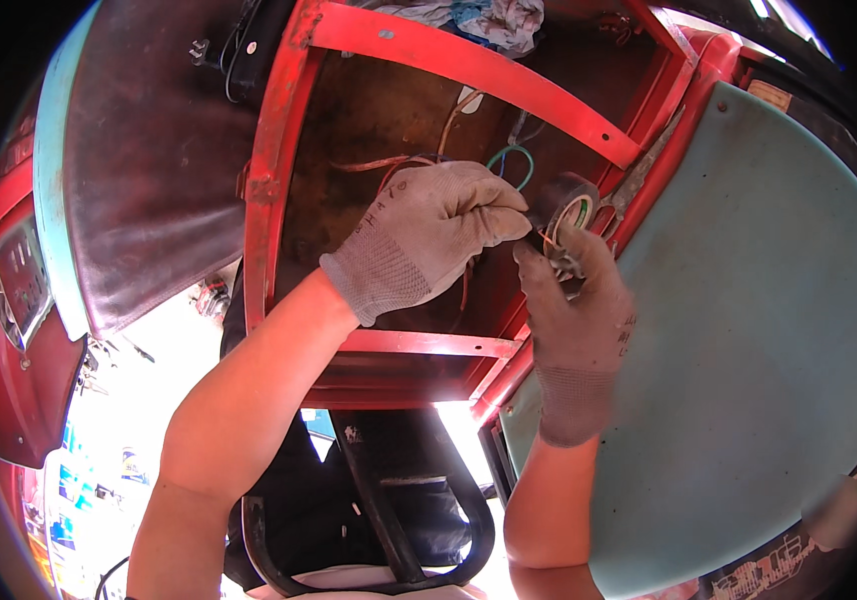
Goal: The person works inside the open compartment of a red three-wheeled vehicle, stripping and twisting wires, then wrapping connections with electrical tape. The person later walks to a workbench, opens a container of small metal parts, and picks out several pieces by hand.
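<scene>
Both of my hands wear grey knit-cuffed work gloves that bear writing. My left hand (466, 214) has its thumb and fingertips pinched together, and a small dark end shows at the tips; I cannot tell whether it is wire or tape. Close beside it, my right hand (575, 300) grips a roll of black electrical tape (571, 202) between thumb and fingers. A thin orange strand (546, 238) shows between the two hands. Behind the left hand run reddish wires (372, 163) and a looped green wire (526, 161), partly hidden by the glove.
A red metal frame (473, 64) surrounds an open brown compartment (368, 97). Crumpled plastic (503, 26) lies at its far end. A teal panel (743, 315) stands on the right, a dark leather-like seat cover (158, 165) on the left. Below is a black tubular bar (376, 502).
</scene>
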Available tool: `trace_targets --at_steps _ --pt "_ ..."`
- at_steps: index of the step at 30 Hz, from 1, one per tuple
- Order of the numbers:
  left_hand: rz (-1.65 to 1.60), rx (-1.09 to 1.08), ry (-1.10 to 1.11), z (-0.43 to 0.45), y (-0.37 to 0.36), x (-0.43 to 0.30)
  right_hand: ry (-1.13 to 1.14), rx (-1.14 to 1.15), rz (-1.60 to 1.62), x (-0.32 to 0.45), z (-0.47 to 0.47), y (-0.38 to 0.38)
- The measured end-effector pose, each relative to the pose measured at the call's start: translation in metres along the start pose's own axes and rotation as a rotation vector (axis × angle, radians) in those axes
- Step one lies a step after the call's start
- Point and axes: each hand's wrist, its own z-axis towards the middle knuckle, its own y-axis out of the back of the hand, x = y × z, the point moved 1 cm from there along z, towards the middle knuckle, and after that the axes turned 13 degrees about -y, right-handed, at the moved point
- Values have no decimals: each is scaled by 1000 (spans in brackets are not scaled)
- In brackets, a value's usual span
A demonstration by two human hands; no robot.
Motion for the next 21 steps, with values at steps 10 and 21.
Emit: trace_targets --at_steps 10,21 --pt "59 -66 251 5 -14 -10 -284 269 476 -2 -32 0" --pt "82 210 -27 5 0 -3 -503 426 824 22 -55 4"
